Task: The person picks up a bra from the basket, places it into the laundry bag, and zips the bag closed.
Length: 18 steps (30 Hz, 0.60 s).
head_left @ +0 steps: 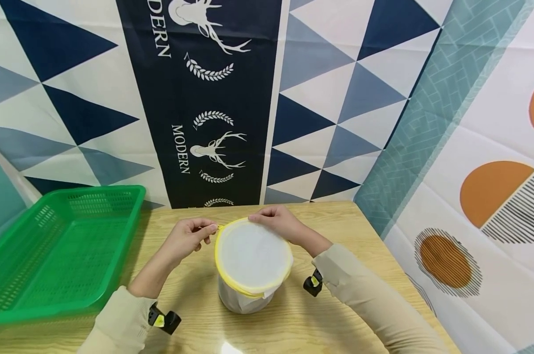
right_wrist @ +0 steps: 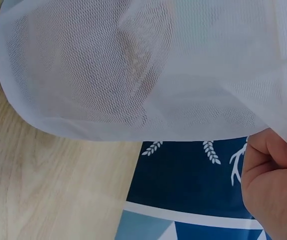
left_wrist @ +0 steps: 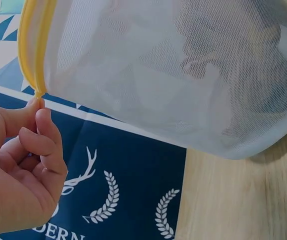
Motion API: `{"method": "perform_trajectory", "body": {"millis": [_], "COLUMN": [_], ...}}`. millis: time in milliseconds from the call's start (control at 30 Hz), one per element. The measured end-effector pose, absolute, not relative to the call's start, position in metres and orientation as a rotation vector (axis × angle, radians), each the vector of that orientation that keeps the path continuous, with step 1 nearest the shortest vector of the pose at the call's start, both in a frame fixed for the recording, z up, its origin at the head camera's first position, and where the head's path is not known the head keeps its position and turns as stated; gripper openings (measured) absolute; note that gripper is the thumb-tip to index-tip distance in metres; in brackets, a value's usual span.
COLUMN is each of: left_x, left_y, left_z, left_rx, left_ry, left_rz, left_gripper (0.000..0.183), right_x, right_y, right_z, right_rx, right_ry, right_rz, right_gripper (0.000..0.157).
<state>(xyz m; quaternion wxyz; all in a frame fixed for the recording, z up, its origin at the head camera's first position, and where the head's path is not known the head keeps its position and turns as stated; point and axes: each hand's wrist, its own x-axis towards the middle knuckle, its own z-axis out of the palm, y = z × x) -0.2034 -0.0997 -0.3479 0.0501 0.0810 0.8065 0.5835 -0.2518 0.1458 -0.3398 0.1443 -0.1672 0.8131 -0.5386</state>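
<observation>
Bag [head_left: 254,253]: one, of white mesh, round-topped and trimmed in yellow. It is stood upright on the table [head_left: 196,300], between the two hands and to the right of the basket. Its sides are seen to be creased; a dark, brownish mass [left_wrist: 248,55] is shown through the mesh, its nature not to be made out.

Zip [head_left: 218,253]: yellow, run round the rim of the bag. In the left wrist view its two bands are brought together at the tab [left_wrist: 39,94].

Left hand [head_left: 191,237]: placed at the bag's upper left edge. The tab is pinched between thumb and forefinger; the other fingers are curled in.

Right hand [head_left: 279,222]: placed at the far right edge of the bag's top. The edge is gripped between thumb and bent forefinger, beside the yellow trim.

Sleeves [head_left: 355,290]: beige, a pair. A small black camera [head_left: 171,322] is worn at each wrist.

Basket [head_left: 68,255]: green, of plastic, with slotted walls; set at the left, well apart from the bag.

Cloth [head_left: 320,123]: hung behind the table, printed with blue and white triangles; a dark panel [head_left: 227,98] is marked with stags, sprigs and "MODERN".
</observation>
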Motion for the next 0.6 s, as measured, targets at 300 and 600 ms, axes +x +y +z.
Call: {"method": "perform_trajectory", "body": {"millis": [300, 600], "left_x": [-0.206, -0.208], "left_y": [-0.096, -0.086], "left_z": [-0.349, -0.346], "left_rx": [0.227, 0.264], "left_ry": [2.438, 2.406], "left_rz": [1.79, 1.795], "left_gripper": [0.032, 0.031], "right_x": [-0.251, -0.25], "right_y": [0.143, 0.131], "right_z": [-0.334, -0.327], "right_rx": [-0.535, -0.668], "right_ry": [2.326, 2.407], "right_rz": [-1.498, -1.24], "right_gripper": [0.034, 0.029]}}
